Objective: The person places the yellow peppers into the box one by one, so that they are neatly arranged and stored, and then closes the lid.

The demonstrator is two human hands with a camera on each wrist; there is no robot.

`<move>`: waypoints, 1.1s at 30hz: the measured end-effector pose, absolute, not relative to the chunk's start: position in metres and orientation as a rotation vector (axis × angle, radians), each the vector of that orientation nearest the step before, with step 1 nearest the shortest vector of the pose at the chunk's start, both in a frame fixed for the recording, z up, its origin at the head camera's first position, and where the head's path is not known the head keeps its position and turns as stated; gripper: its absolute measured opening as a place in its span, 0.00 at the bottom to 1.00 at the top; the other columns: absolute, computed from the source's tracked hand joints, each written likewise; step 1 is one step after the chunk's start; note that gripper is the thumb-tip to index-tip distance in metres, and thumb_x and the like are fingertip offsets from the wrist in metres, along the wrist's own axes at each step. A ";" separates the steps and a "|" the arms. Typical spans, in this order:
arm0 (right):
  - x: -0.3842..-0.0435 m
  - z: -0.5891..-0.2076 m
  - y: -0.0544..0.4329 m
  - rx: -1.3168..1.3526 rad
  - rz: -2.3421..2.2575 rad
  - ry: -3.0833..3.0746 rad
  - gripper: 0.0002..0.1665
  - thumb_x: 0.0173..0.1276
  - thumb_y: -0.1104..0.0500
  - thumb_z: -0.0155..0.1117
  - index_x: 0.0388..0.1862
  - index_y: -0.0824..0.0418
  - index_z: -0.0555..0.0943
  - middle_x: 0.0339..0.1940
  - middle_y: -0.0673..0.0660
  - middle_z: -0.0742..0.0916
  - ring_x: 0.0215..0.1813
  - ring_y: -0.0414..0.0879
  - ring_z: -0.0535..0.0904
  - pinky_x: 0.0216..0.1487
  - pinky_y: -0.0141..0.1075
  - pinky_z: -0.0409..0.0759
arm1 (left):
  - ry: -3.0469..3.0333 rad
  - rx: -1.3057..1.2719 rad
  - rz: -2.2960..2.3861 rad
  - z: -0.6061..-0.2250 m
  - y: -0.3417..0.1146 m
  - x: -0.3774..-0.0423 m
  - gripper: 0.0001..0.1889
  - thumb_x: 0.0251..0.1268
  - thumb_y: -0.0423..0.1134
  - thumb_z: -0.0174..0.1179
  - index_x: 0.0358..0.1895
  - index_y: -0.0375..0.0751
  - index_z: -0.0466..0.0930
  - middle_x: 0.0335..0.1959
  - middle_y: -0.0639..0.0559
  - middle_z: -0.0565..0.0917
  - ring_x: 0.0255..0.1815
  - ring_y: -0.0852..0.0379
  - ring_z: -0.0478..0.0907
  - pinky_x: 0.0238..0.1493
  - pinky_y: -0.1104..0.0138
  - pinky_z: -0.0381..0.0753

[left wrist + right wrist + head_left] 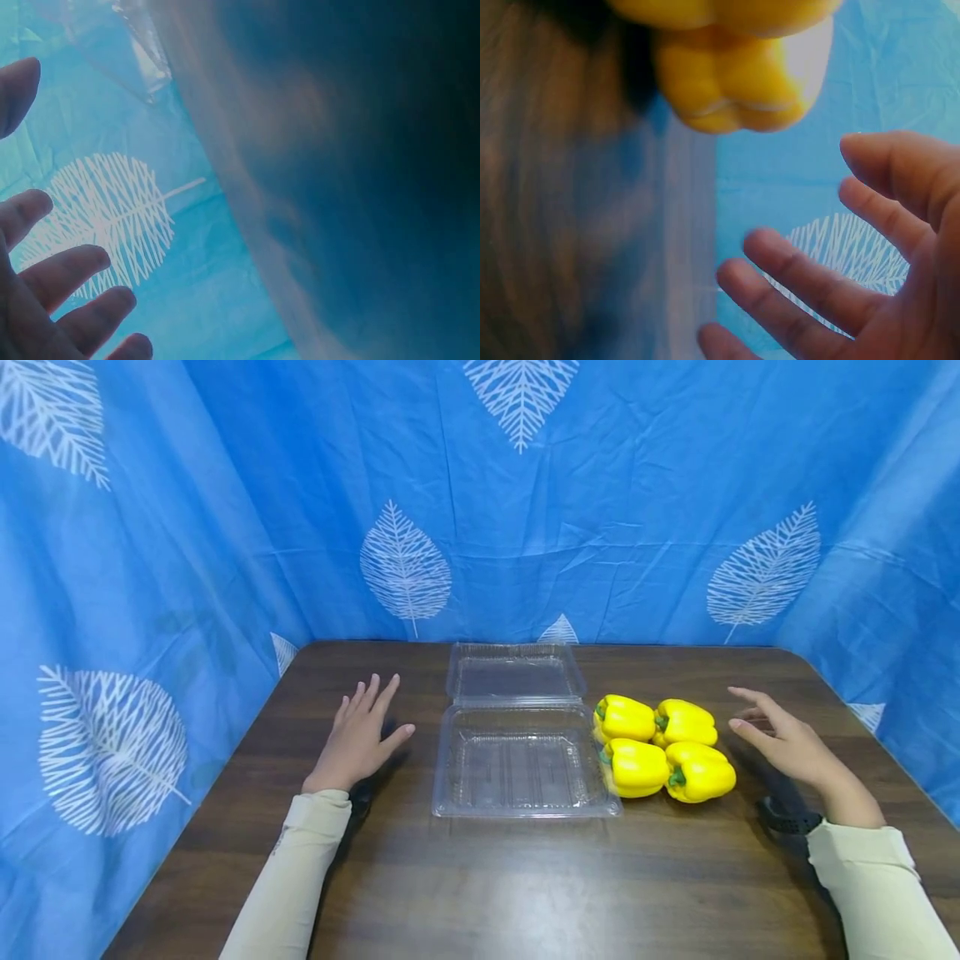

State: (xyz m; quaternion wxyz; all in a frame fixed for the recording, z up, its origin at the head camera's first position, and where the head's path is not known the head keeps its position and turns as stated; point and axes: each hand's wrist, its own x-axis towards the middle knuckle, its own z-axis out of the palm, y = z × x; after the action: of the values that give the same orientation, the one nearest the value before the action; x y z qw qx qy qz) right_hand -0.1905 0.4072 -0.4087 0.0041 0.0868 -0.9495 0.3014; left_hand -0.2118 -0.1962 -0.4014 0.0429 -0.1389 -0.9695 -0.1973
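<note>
A clear plastic clamshell box (pixel 517 768) lies on the table with its lid (pixel 516 678) folded back toward the curtain. Right beside it, several yellow bell peppers (pixel 636 768) sit in a tight cluster, their green stems facing left. My left hand (pixel 358 739) is spread over the table to the left of the box, holding nothing. To the right of the peppers, my right hand (pixel 787 743) has its fingers loosely extended toward them, apart from the nearest one. The right wrist view shows yellow peppers (pixel 739 82) above the relaxed fingers of that hand.
The dark wooden table (pixel 525 893) ends at a blue curtain (pixel 637 527) printed with white leaves, which also hangs along both sides. A black band (pixel 789 817) is on the right wrist.
</note>
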 end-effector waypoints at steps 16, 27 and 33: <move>-0.174 -0.410 0.422 0.464 1.700 -2.905 0.22 0.91 0.61 0.44 0.74 0.40 0.70 0.63 0.61 0.86 0.55 0.32 0.85 0.53 0.29 0.87 | -2.925 -0.492 -1.410 -0.401 -0.184 -0.212 0.39 0.86 0.47 0.57 0.89 0.42 0.50 0.86 0.30 0.57 0.86 0.30 0.54 0.82 0.32 0.55; -0.166 -0.423 0.429 0.554 1.966 -2.908 0.31 0.85 0.65 0.53 0.80 0.42 0.71 0.69 0.30 0.78 0.65 0.29 0.78 0.59 0.30 0.84 | -2.803 -0.624 -2.024 -0.412 -0.180 -0.222 0.39 0.86 0.44 0.57 0.90 0.41 0.47 0.87 0.32 0.56 0.85 0.32 0.59 0.83 0.38 0.59; -0.167 -0.421 0.427 0.607 1.954 -2.933 0.36 0.80 0.67 0.59 0.82 0.44 0.70 0.69 0.29 0.78 0.66 0.28 0.77 0.60 0.32 0.84 | -2.633 -0.602 -2.320 -0.421 -0.176 -0.228 0.41 0.83 0.39 0.58 0.90 0.44 0.46 0.88 0.35 0.53 0.87 0.34 0.54 0.85 0.42 0.55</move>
State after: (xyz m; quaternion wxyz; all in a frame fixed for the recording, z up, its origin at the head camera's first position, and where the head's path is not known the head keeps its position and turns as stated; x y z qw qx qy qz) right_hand -0.1669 0.4266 -0.4205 -0.2157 0.1656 -0.8009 0.5335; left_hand -0.2281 -0.1764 -0.4209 -0.2080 -0.1654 -0.7233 -0.6373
